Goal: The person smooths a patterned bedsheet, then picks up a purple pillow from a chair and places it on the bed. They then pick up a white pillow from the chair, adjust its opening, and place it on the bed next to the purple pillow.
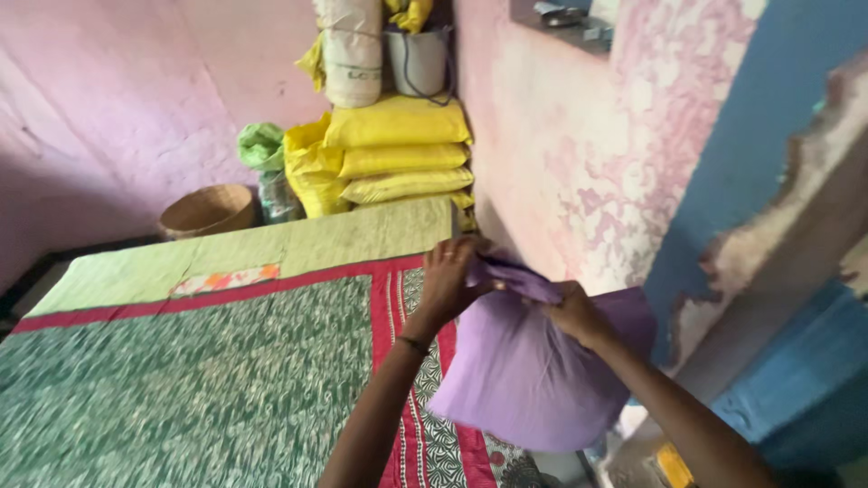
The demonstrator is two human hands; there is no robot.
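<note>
Both hands grip the top edge of the plump lilac fabric pillow (533, 370), left hand (449, 280) clamped on the left end, right hand (576, 312) on the right, the pillow hanging below them over the green patterned bed's (181, 361) right edge.

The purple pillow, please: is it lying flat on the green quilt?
No, both hands, left and right, hold the purple pillow up by its top edge beside the green quilt.

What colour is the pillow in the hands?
Plain light purple pillow, clearest in the head view.
</note>
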